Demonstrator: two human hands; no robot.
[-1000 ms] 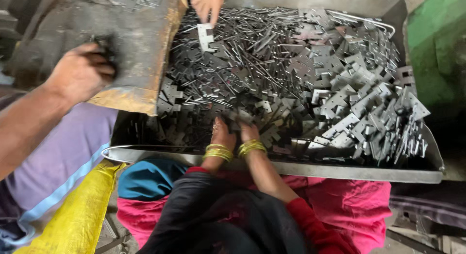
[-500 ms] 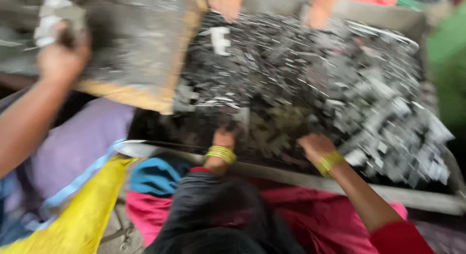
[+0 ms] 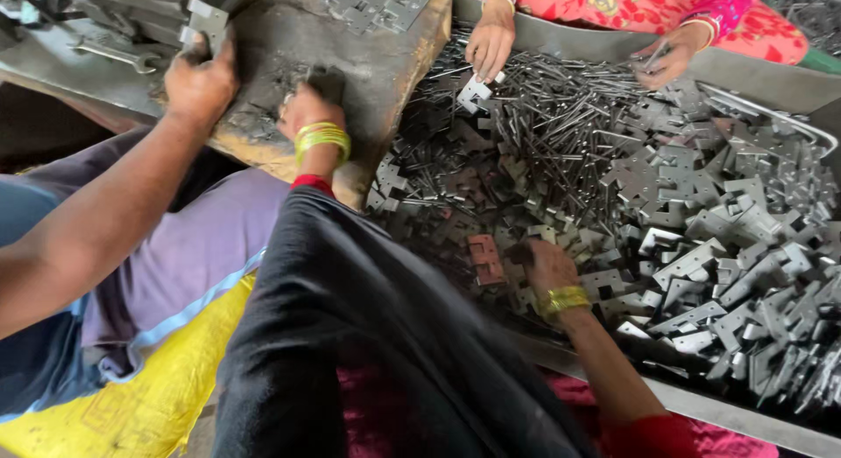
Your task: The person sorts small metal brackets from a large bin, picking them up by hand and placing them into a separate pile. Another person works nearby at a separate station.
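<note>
My left hand (image 3: 308,110), with yellow-green bangles at the wrist, rests on a worn wooden board (image 3: 385,68) at the upper left. Its fingers are closed on a small dark metal piece (image 3: 327,80). My right hand (image 3: 548,267), also with bangles, lies palm down in a heap of small stamped metal pieces (image 3: 701,221) that fills a long metal tray (image 3: 701,404). The fingertips are buried among the pieces beside a rusty brown plate (image 3: 484,257). Black cloth covers my arms and lap.
A co-worker's bare arm comes in from the left, the hand (image 3: 200,80) holding a grey metal plate (image 3: 207,22) at the board's edge. Across the tray a person in pink clothing has both hands (image 3: 489,45) (image 3: 673,59) in the pieces. A yellow sack (image 3: 149,397) lies lower left.
My left hand has left the tray and gone up left onto the wooden board. My right hand has stayed in the heap, shifted a little. The co-worker's hand has moved along the board.
</note>
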